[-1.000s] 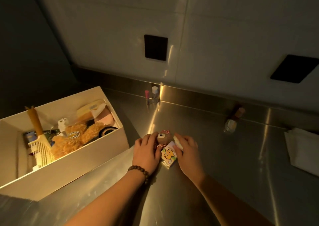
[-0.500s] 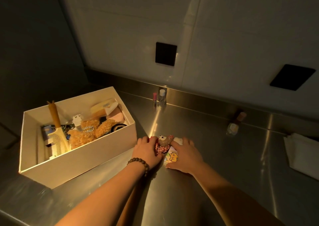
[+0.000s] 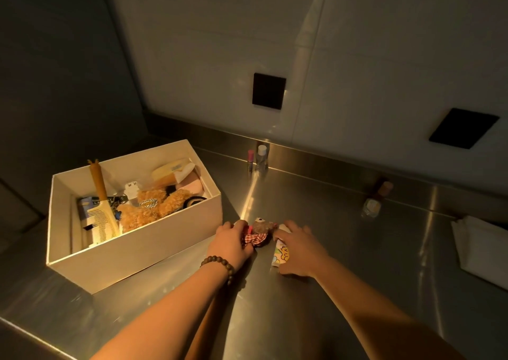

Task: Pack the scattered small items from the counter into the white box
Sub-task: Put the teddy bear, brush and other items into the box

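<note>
My left hand (image 3: 230, 245) grips the small brown plush bear (image 3: 260, 229) with red checked cloth; my right hand (image 3: 298, 249) presses the white cartoon packet (image 3: 280, 254), lengthwise away from me, on the steel surface (image 3: 343, 263).

A dim kitchen-like workspace: a stainless-steel desk (image 3: 343, 249) with raised backsplash meets white wall panels (image 3: 384, 57) carrying two black plates (image 3: 268, 91).
</note>
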